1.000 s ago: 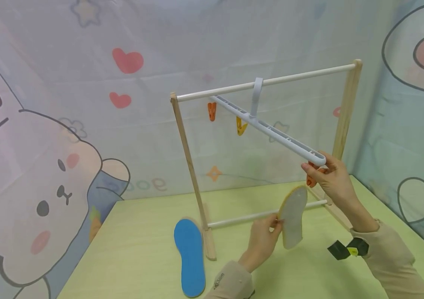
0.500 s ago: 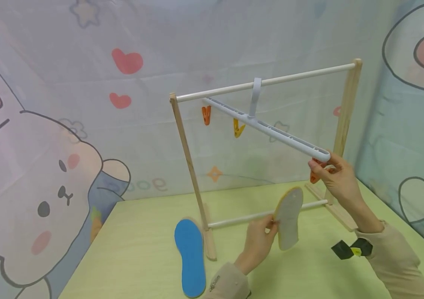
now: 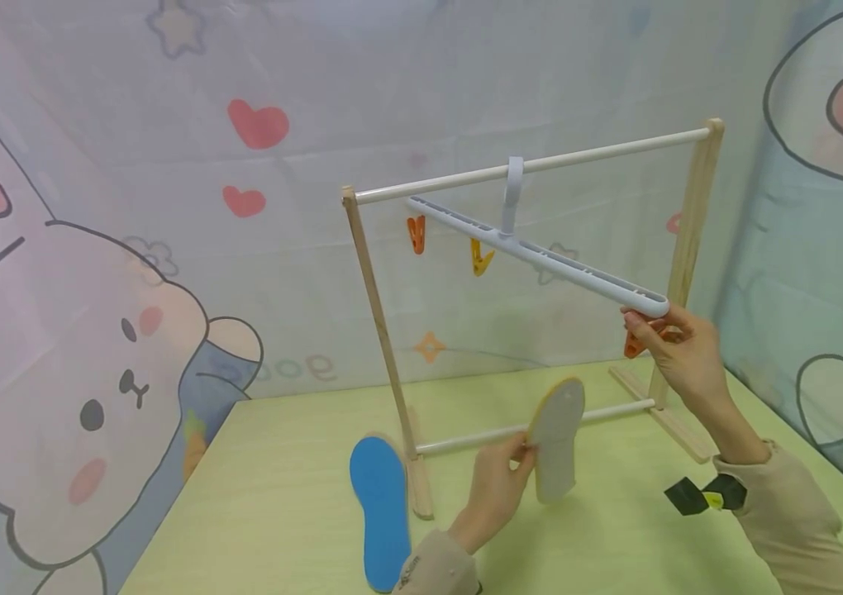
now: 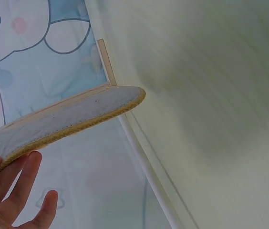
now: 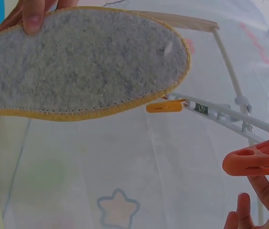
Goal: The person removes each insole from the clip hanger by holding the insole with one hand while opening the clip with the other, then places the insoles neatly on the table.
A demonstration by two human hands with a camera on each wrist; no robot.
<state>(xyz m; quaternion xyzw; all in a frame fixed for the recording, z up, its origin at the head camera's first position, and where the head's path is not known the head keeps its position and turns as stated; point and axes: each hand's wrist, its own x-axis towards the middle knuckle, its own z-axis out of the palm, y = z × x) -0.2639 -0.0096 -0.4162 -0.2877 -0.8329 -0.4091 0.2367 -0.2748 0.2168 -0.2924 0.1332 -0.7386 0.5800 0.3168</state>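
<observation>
My left hand (image 3: 492, 494) pinches a grey-faced insole (image 3: 559, 442) with yellow edging by its side, holding it upright above the table. In the left wrist view the other fingers are spread below the insole (image 4: 67, 114). At the near end of a white clip hanger (image 3: 578, 274), my right hand (image 3: 689, 357) pinches an orange clip (image 5: 249, 163). The insole and this clip are apart. Farther along the hanger hang a yellow clip (image 3: 478, 258) and another orange clip (image 3: 416, 235). A blue insole (image 3: 382, 512) lies flat on the table at the left.
The hanger hooks over the white top rail (image 3: 615, 153) of a wooden-legged rack, its bar slanting toward me. A lower rail (image 3: 466, 439) runs close above the pale green table (image 3: 258, 496). Printed cloth (image 3: 354, 99) stands behind and at the sides.
My left hand has carried the grey insole left and slightly down. My right hand, still on the orange clip, has moved right, swinging the hanger's near end right and slightly up.
</observation>
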